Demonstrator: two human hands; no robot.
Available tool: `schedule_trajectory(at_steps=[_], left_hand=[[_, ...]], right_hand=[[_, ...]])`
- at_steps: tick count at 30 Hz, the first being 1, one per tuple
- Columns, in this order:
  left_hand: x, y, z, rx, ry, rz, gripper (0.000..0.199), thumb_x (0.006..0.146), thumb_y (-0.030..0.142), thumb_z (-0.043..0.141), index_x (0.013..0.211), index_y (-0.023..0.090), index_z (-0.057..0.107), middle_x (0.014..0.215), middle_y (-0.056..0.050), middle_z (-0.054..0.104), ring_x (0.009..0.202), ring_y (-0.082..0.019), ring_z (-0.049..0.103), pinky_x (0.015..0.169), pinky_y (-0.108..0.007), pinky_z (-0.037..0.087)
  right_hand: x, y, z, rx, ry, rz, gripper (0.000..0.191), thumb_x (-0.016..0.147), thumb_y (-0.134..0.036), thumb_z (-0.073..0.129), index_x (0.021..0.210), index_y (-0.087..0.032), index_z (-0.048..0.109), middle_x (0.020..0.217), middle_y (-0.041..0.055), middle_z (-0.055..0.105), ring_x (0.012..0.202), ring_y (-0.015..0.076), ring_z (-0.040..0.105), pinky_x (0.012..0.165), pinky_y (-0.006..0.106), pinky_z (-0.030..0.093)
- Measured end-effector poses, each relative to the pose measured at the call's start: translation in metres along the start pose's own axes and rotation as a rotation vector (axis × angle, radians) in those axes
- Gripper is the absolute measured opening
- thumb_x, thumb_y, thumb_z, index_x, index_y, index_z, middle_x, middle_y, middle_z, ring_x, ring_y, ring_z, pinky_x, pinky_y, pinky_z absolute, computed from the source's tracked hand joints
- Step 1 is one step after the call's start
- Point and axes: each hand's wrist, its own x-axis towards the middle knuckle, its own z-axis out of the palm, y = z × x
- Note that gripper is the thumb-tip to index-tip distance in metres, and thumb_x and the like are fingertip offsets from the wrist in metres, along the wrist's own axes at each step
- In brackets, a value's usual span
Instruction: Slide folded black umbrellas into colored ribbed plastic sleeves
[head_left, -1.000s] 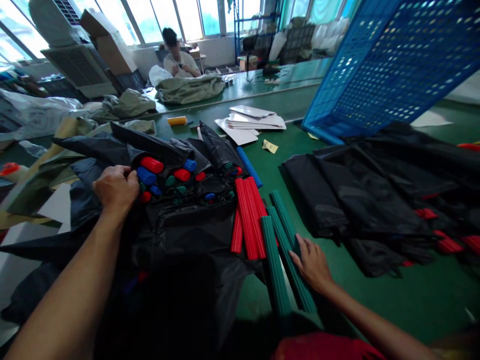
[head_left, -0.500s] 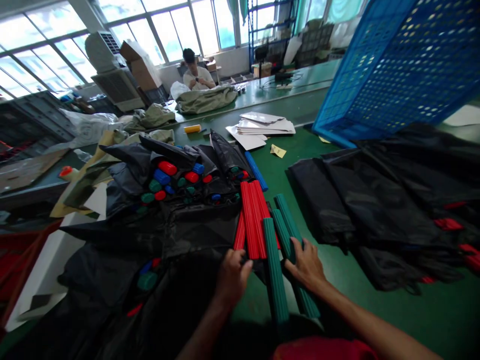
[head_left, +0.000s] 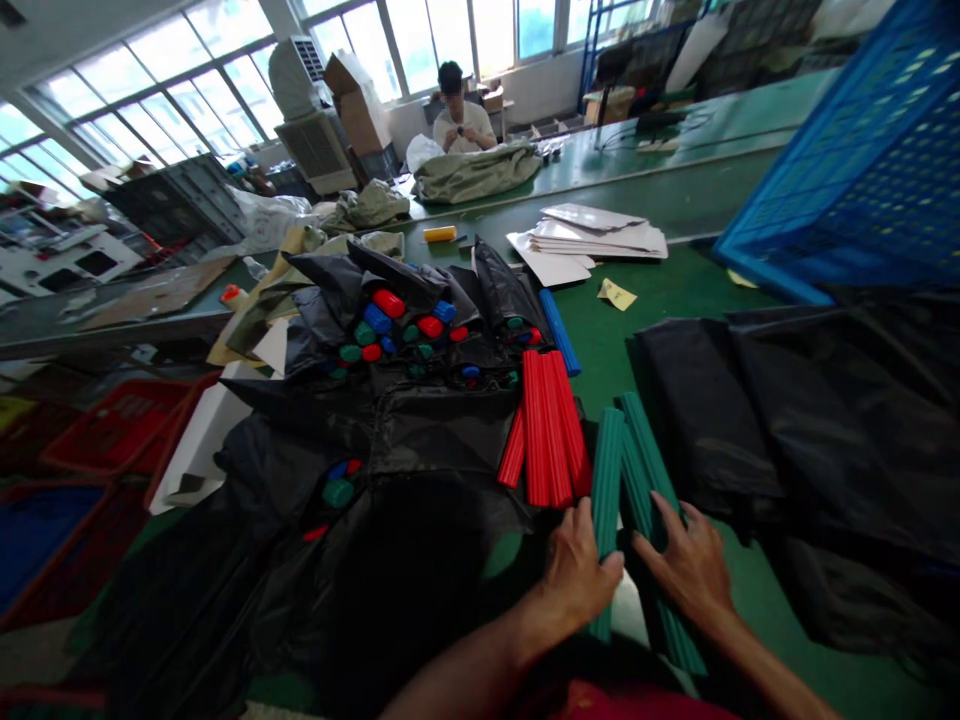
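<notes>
My left hand (head_left: 581, 565) is closed around a green ribbed stick (head_left: 608, 470), thumb on its right side. To the right, my right hand (head_left: 686, 560) rests on other green sticks (head_left: 637, 440) with its thumb and fingers spread. Several red sticks (head_left: 546, 430) lie just beyond my left hand, on black fabric. A blue stick (head_left: 559, 332) lies behind them. Left of these, black bags (head_left: 427, 430) are piled, with red, blue and green stick ends (head_left: 377, 320) showing from their openings.
More black bags (head_left: 705, 410) lie at the right, below a blue perforated crate (head_left: 847, 190). White sheets (head_left: 600, 240) and a yellow note (head_left: 617, 294) are on the green table. Red crates (head_left: 120, 425) stand at lower left. A person (head_left: 461, 120) sits across the table.
The view has swung left, so things appear further right. My left hand has moved from beside the red sticks onto the left green stick. My right hand stays at the other green sticks.
</notes>
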Motion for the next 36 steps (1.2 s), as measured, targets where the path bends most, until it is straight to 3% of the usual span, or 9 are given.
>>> schedule_trajectory(at_steps=[5,10,15,18,20,24,28,32,36], left_hand=[[0.029,0.016,0.002,0.151,-0.109,0.031,0.076,0.083,0.042,0.055,0.143,0.002,0.028,0.136,-0.025,0.044,0.121,-0.033,0.049,0.1,-0.042,0.042],[0.022,0.001,-0.013,0.135,-0.065,0.193,0.045,0.084,0.044,0.055,0.12,0.016,0.057,0.11,-0.011,0.061,0.1,-0.024,0.059,0.089,-0.035,0.049],[0.013,-0.043,-0.089,0.256,0.571,0.225,0.035,0.086,0.026,0.052,0.119,0.016,0.057,0.108,-0.011,0.057,0.1,-0.022,0.055,0.09,-0.038,0.046],[0.013,-0.075,-0.157,0.421,1.05,0.053,0.049,0.084,0.034,0.055,0.126,0.009,0.05,0.117,-0.018,0.053,0.11,-0.03,0.05,0.095,-0.048,0.041],[0.013,-0.092,-0.197,0.475,1.211,-0.127,0.065,0.081,0.039,0.059,0.132,0.004,0.042,0.124,-0.023,0.049,0.115,-0.033,0.047,0.097,-0.049,0.039],[0.014,-0.108,-0.243,0.471,1.011,-0.418,0.07,0.08,0.034,0.06,0.135,-0.001,0.036,0.121,-0.025,0.054,0.112,-0.032,0.052,0.093,-0.041,0.041],[0.013,-0.107,-0.257,0.344,0.741,-0.556,0.032,0.082,0.03,0.055,0.106,0.011,0.062,0.095,-0.014,0.067,0.089,-0.025,0.062,0.076,-0.03,0.043],[0.006,-0.088,-0.263,0.219,0.728,-0.389,0.025,0.081,0.037,0.055,0.068,0.016,0.061,0.06,0.001,0.057,0.061,-0.013,0.053,0.057,-0.022,0.034],[0.0,-0.044,-0.289,0.162,0.773,-0.148,0.028,0.076,0.04,0.058,0.063,0.016,0.06,0.052,0.005,0.049,0.054,-0.009,0.044,0.054,-0.02,0.032]], right_hand=[[0.003,-0.01,-0.008,-0.13,-0.061,0.05,0.055,0.081,-0.043,0.05,0.127,-0.013,0.051,0.121,0.0232,0.044,0.103,0.0377,0.05,0.076,0.047,0.044],[0.005,-0.013,-0.011,-0.171,-0.047,0.02,0.055,0.082,-0.043,0.051,0.127,-0.013,0.05,0.12,0.0225,0.045,0.102,0.0363,0.05,0.077,0.045,0.044],[0.006,-0.007,-0.004,-0.188,-0.017,-0.018,0.053,0.082,-0.04,0.049,0.128,-0.013,0.048,0.114,0.0205,0.049,0.102,0.0359,0.051,0.08,0.047,0.043],[0.004,-0.002,0.004,-0.192,0.014,-0.056,0.054,0.084,-0.043,0.044,0.127,-0.01,0.05,0.113,0.0232,0.049,0.102,0.038,0.051,0.08,0.047,0.042],[0.003,0.003,0.011,-0.195,0.033,-0.072,0.057,0.084,-0.046,0.041,0.126,-0.009,0.051,0.111,0.0247,0.048,0.1,0.0398,0.052,0.079,0.047,0.043],[0.006,0.013,0.024,-0.172,0.011,-0.087,0.061,0.081,-0.05,0.041,0.124,-0.009,0.054,0.104,0.0236,0.051,0.091,0.0406,0.054,0.075,0.05,0.043],[0.007,0.013,0.022,-0.176,0.02,-0.086,0.061,0.081,-0.05,0.039,0.124,-0.009,0.054,0.103,0.0228,0.051,0.09,0.0403,0.054,0.077,0.05,0.043],[0.006,0.006,0.016,-0.189,0.052,-0.082,0.056,0.083,-0.046,0.04,0.124,-0.009,0.052,0.106,0.0229,0.051,0.092,0.0387,0.054,0.078,0.049,0.043],[0.005,0.0,0.012,-0.2,0.057,-0.074,0.053,0.084,-0.042,0.043,0.125,-0.01,0.05,0.109,0.0212,0.05,0.095,0.0364,0.053,0.081,0.049,0.042]])
